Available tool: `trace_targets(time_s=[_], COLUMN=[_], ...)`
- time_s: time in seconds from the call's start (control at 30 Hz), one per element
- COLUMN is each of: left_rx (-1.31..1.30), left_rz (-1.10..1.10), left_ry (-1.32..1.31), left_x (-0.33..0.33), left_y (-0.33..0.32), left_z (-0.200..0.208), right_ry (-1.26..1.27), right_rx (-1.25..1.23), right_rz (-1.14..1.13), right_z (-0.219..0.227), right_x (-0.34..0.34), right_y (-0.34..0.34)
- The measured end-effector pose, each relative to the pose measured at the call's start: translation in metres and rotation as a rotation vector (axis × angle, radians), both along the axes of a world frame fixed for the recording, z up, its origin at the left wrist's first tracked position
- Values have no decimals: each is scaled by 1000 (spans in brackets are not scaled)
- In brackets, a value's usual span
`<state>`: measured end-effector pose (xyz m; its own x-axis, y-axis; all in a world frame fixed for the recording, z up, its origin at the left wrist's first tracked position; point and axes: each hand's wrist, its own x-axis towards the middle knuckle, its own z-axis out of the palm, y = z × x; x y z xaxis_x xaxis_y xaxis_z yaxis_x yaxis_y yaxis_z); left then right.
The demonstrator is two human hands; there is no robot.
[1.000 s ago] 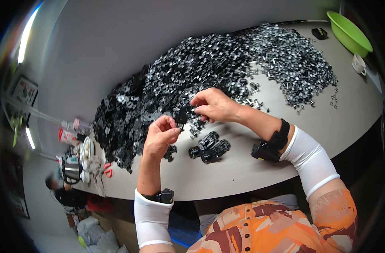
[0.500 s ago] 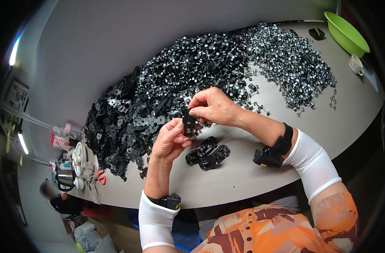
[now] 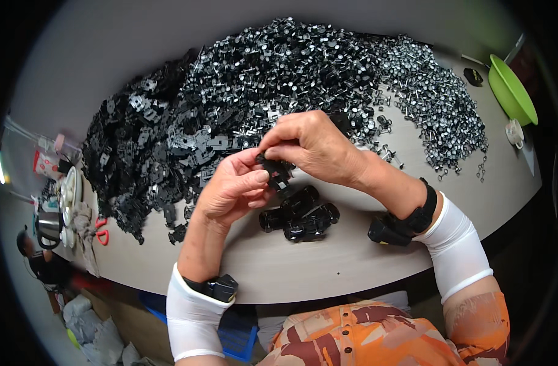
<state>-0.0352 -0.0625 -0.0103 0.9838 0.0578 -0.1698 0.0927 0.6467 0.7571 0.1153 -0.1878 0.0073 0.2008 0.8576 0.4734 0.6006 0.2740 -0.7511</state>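
Between my hands, above the table, is a black plastic toy car chassis. My left hand is closed on its left side with thumb and fingers. At its far end my right hand pinches with thumb and forefinger; whether a small part is also held there is hidden. Just below on the table lie several black chassis with wheels fitted, close together. Beyond my hands spreads a big heap of flat black chassis, merging into a pile of wheel axles.
More silvery wheel axles spread toward the right. A green basin and a white cup stand at the far right. On the left are red-handled scissors, a grey cloth and a metal kettle. A person is beyond.
The view has shifted, so the heaps appear further left. My right hand has turned over the chassis's far end, and the chassis is now tilted. Both hands still hold it.
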Motion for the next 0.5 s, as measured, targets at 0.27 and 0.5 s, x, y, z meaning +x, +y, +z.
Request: trace_targets(time_s=[0.27, 0.5], left_rx=[-17, 59], left_rz=[161, 259], left_ry=[-142, -128], left_x=[-15, -12], left_y=[8, 6], left_z=[-5, -11], right_ry=[-68, -245], right_rx=[106, -356], right_rz=[45, -253], right_z=[11, 46], right_x=[-15, 49], right_y=[27, -64])
